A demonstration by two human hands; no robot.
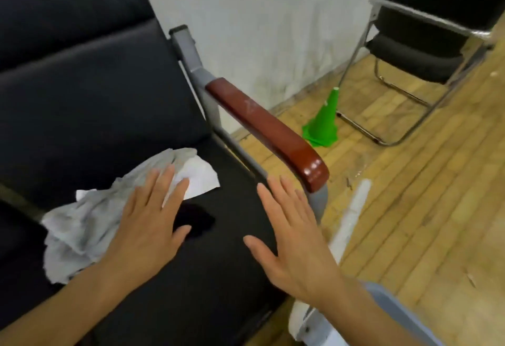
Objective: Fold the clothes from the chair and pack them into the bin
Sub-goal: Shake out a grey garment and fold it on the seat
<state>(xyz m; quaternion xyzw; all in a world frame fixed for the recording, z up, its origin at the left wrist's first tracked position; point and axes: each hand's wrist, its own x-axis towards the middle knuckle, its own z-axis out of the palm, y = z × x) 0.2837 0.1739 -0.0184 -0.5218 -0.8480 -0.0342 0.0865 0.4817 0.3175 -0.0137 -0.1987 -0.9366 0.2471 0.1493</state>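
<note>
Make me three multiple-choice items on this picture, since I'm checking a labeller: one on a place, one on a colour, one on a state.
1. Where does the crumpled grey cloth lie?
A. on the floor
B. on the black chair seat
C. over the armrest

2. What colour is the cone on the floor?
A. orange
B. blue
C. green

3. How is the right hand held?
A. open, fingers straight, holding nothing
B. gripping the wooden armrest
C. pinching the cloth

Answers: 1 B, the cloth sits on the seat, with the left hand over part of it. 2 C, the cone is bright green. 3 A, its fingers are spread flat above the seat, beside the armrest.
</note>
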